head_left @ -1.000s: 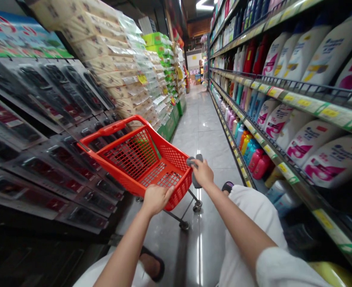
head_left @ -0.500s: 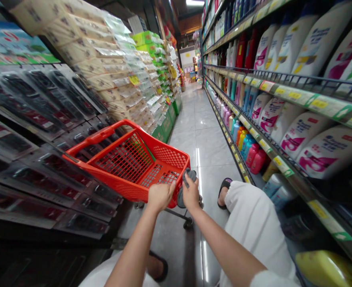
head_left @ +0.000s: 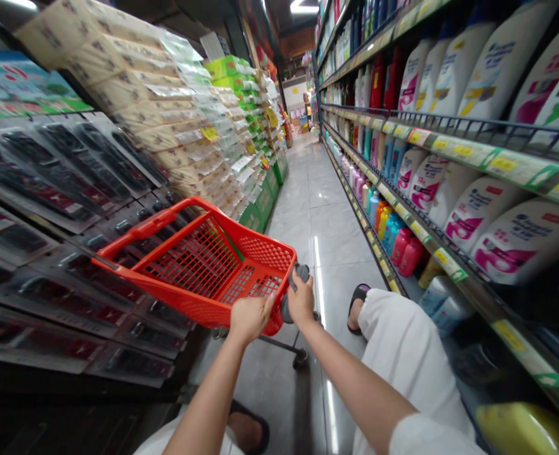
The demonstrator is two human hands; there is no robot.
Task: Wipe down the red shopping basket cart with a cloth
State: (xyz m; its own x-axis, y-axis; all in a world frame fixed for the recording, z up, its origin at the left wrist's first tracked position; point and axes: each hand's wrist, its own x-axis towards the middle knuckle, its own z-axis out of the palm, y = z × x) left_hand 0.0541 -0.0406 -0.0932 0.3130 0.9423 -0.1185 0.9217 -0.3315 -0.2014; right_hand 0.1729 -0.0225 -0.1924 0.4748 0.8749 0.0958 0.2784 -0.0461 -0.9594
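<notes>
A red plastic shopping cart (head_left: 255,240) with lattice sides stands in the aisle in front of me, its basket holding nothing visible. My left hand (head_left: 250,317) is closed on the rim at the cart's near end. Close beside it, my right hand (head_left: 301,299) is closed around a dark grey bunched thing (head_left: 287,309), which looks like a cloth, pressed against the same end of the cart. The palm side of each hand is hidden. Under the basket, a caster wheel (head_left: 300,359) shows on the floor.
Shelves of shampoo bottles (head_left: 479,215) line the right side, near my knee. On the left hang packaged goods (head_left: 47,177), close to the cart's handle, with stacked tissue packs (head_left: 165,107) behind. Grey tiled floor (head_left: 303,183) runs down the aisle.
The cart and both my hands have shifted slightly left in view. My right hand still grips the grey thing, and the left stays on the rim.
</notes>
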